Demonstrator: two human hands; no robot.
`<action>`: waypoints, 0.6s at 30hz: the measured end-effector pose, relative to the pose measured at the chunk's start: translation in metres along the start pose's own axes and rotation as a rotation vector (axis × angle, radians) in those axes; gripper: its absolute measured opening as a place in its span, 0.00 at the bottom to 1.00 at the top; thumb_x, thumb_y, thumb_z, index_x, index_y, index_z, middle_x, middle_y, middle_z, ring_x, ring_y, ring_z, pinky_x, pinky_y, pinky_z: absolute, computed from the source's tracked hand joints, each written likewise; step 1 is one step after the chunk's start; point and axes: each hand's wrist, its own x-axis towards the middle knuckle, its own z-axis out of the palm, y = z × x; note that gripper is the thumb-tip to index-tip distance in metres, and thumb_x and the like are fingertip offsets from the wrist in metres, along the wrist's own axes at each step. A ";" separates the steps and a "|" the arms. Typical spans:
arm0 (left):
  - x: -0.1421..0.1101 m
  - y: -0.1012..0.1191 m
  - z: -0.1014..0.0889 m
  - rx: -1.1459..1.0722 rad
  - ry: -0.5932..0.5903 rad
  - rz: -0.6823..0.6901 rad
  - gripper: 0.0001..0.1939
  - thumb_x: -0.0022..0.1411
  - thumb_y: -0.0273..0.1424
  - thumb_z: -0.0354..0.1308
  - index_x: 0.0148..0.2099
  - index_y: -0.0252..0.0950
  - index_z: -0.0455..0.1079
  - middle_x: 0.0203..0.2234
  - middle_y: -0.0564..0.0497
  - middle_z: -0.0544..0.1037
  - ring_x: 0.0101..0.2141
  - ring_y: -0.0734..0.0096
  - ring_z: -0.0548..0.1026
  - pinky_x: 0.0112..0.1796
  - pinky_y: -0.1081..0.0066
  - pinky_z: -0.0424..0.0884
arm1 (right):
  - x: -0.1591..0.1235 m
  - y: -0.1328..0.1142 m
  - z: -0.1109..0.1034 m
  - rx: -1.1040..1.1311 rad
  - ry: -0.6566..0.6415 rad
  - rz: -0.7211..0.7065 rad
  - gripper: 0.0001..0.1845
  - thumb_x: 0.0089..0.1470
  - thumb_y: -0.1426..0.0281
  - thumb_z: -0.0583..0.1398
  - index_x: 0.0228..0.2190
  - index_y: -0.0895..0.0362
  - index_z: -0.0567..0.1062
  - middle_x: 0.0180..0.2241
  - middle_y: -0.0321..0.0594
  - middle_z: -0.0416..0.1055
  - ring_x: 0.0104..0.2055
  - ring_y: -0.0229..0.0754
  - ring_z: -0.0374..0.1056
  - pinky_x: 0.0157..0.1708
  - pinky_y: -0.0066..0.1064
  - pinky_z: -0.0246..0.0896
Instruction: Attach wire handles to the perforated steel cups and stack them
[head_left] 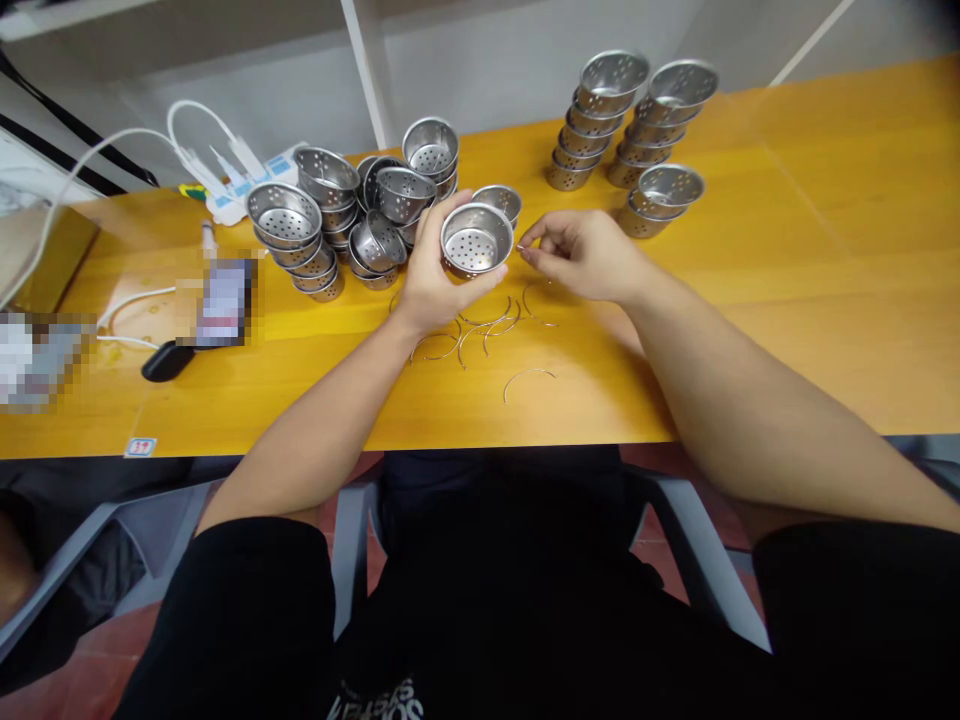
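My left hand (pixel 435 270) is wrapped around a perforated metal cup (pixel 477 240), thumb along its lower front and fingers behind. The cup is tilted so that its holed bottom shows. Just right of its rim, my right hand (pixel 574 252) is closed in a pinch. A thin wire (pixel 521 248) peeks out at its fingertips; most of it is hidden. Several loose curved wires (pixel 487 322) lie on the table below both hands, with a single curved wire (pixel 529 372) nearer the front edge. Another perforated cup (pixel 498 202) stands right behind the held one.
Stacked and loose perforated cups (pixel 375 240) crowd the left back. Tall cup stacks (pixel 592 130) and a shorter stack (pixel 661 200) stand at the right back. A power strip (pixel 247 185) with white cables, a phone (pixel 223 302) and a black case (pixel 167 361) occupy the left of the yellow table (pixel 810 300).
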 end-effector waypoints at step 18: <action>0.003 0.001 0.011 -0.137 -0.021 -0.073 0.49 0.76 0.61 0.79 0.84 0.50 0.63 0.73 0.40 0.83 0.73 0.45 0.87 0.79 0.41 0.84 | -0.004 -0.017 0.004 0.087 0.109 0.061 0.38 0.72 0.24 0.72 0.50 0.44 0.82 0.29 0.39 0.75 0.36 0.53 0.68 0.40 0.51 0.75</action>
